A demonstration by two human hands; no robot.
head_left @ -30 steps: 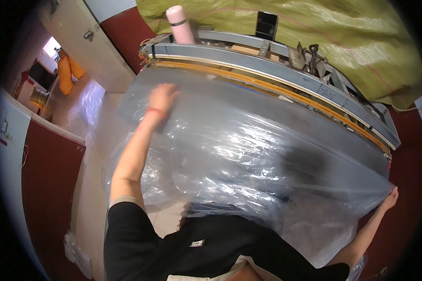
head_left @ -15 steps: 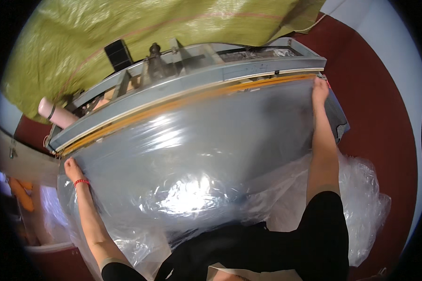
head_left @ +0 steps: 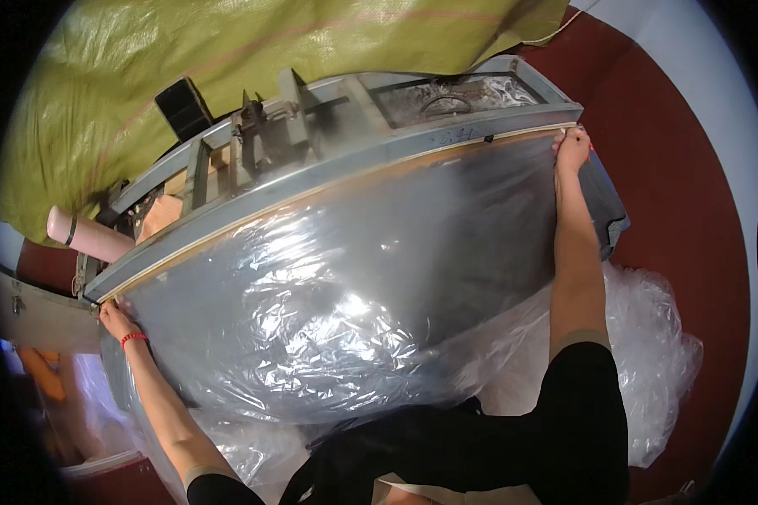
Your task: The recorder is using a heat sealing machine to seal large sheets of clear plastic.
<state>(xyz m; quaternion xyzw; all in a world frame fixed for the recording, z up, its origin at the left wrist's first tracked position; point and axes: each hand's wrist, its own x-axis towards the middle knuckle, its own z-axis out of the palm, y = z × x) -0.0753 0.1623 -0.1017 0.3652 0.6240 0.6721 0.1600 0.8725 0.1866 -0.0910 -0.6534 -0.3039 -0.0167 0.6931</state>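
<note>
A wide sheet of clear plastic film (head_left: 312,328) stretches between my hands over a dark grey surface, shining and wrinkled in the middle. Near the left end of a long grey metal frame (head_left: 286,172), my left hand (head_left: 116,320), with a red bead bracelet at the wrist, is closed on the film's corner. My right hand (head_left: 573,149) pinches the film at the frame's right end. Along the frame's near side runs a pale strip (head_left: 345,179), with the film's far edge lying against it.
Crumpled film (head_left: 648,362) hangs down at the right over the dark red floor (head_left: 691,252). A pink bottle (head_left: 88,236) and a black phone-like slab (head_left: 183,109) lie by the frame. A metal clamp-like fitting (head_left: 251,126) stands on it. Yellow-green woven sheeting (head_left: 312,38) covers the back.
The film's far edge has moved up against the frame, and the orange band there is now mostly covered. My left hand has shifted outward and slightly nearer; my right hand stays near the corner.
</note>
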